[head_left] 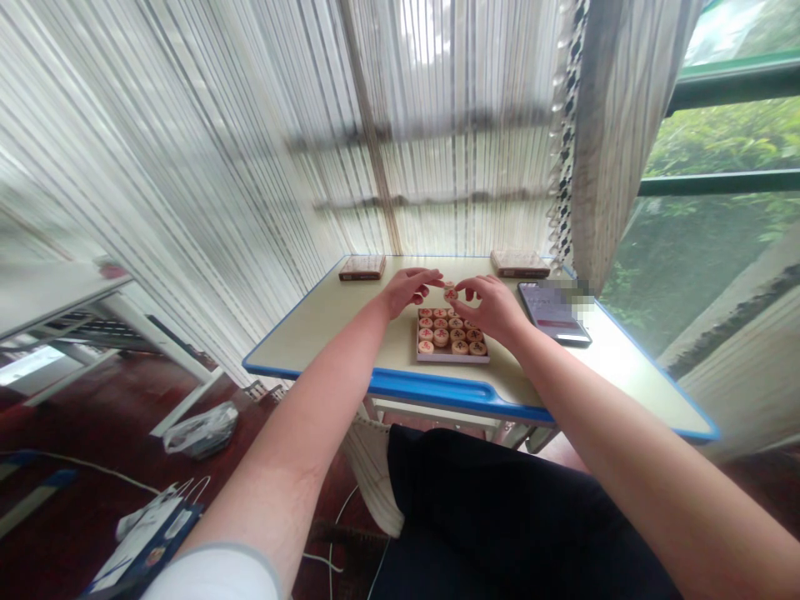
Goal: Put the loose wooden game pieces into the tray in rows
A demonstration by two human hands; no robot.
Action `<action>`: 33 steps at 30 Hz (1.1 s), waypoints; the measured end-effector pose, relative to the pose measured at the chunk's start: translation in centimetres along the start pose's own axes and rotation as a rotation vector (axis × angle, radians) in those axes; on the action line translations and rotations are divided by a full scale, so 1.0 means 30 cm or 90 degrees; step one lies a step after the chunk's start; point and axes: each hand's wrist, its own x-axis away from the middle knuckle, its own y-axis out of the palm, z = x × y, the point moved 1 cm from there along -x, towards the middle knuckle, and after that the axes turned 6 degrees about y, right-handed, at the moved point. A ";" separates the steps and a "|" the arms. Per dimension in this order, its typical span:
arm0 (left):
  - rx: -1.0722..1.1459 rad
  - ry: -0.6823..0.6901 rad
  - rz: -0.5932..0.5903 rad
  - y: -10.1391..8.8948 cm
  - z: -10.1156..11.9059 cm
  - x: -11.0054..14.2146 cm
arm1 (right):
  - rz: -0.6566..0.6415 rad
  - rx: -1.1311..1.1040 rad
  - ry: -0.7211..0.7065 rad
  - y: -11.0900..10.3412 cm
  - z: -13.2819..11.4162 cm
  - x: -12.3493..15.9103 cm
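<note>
Over the far edge of a shallow box [452,358], my right hand [491,304] pinches a round wooden Chinese chess piece [451,295] with a red character between thumb and fingers. Another pale piece [449,285] shows just behind it; I cannot tell whether it is held too. My left hand [409,290] hovers at the left of the held piece, fingers stretched and apart, its index fingertip close to it. Rows of chess pieces with red and dark characters fill most of the box. A gap shows in the front row, between a red piece [426,347] and a dark one [460,347].
A phone [553,312] lies right of the box on the blue-edged table [312,333]. Two flat boxes rest at the back, one left [362,267], one right [520,263]. Curtains hang behind. Bags [201,429] and cables lie on the floor at left.
</note>
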 end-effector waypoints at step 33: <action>-0.461 0.069 0.122 -0.058 -0.133 -0.048 | -0.407 -0.046 -0.056 -0.073 -0.102 0.050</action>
